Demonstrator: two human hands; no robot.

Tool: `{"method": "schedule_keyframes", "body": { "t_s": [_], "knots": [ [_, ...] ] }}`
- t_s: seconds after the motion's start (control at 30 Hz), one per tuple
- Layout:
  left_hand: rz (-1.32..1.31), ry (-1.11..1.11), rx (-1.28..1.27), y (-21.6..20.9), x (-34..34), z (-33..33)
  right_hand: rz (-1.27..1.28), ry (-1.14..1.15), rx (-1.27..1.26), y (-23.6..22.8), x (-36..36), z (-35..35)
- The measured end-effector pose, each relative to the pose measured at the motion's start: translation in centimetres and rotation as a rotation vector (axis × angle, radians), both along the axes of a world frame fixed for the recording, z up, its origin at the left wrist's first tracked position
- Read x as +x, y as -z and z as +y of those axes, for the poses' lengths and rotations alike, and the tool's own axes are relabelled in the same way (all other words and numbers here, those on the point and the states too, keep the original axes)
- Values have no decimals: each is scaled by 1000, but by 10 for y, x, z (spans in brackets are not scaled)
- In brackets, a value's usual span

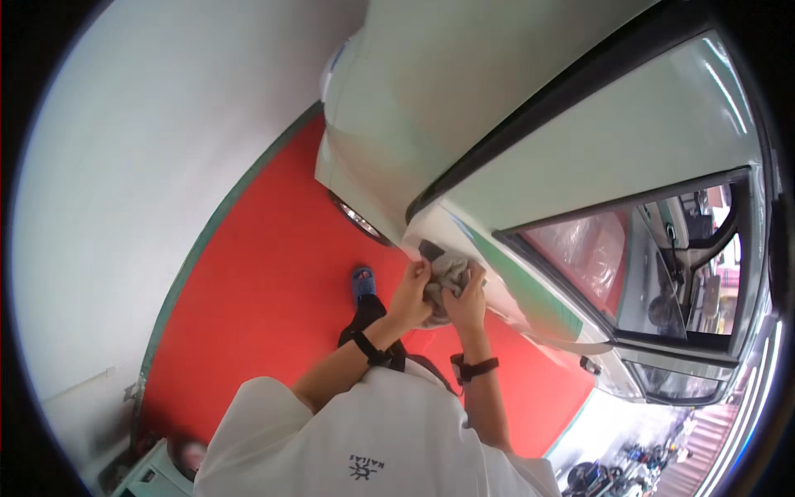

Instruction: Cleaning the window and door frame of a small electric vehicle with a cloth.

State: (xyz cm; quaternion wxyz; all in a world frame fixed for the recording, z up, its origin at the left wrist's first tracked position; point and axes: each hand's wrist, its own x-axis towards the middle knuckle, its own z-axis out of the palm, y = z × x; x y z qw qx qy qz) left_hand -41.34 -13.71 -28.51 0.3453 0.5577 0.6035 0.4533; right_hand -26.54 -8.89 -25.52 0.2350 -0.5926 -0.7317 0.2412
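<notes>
My left hand (411, 295) and my right hand (467, 305) come together in front of my body. A crumpled grey cloth (451, 269) is bunched between them, and the fingers of both hands are closed on it. Just beyond the cloth runs the side of a pale car (530, 298); whether the cloth touches it I cannot tell. By my left fingertips is a small dark patch (430, 249), too small to name. A dark band sits on each wrist.
Red flooring (257, 273) spreads beneath me, bordered at left by a white wall (149, 166). The car's wheel (360, 219) lies ahead, near a foot in a blue slipper (363, 280). A pale cabinet-like object (153, 472) stands lower left; assorted equipment (617, 472) is at lower right.
</notes>
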Motion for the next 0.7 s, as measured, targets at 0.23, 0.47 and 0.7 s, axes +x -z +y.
{"method": "schedule_keyframes", "body": {
  "t_s": [0.23, 0.47, 0.7],
  "knots": [
    [79, 34, -81, -8, 8, -93, 215, -47, -112, -4, 11, -77],
    [169, 133, -61, -25, 14, -208, 509, 64, -68, 6, 35, -204],
    [-20, 646, -169, -129, -54, -287, 558, 78, 263, -99, 0, -356]
  ]
}}
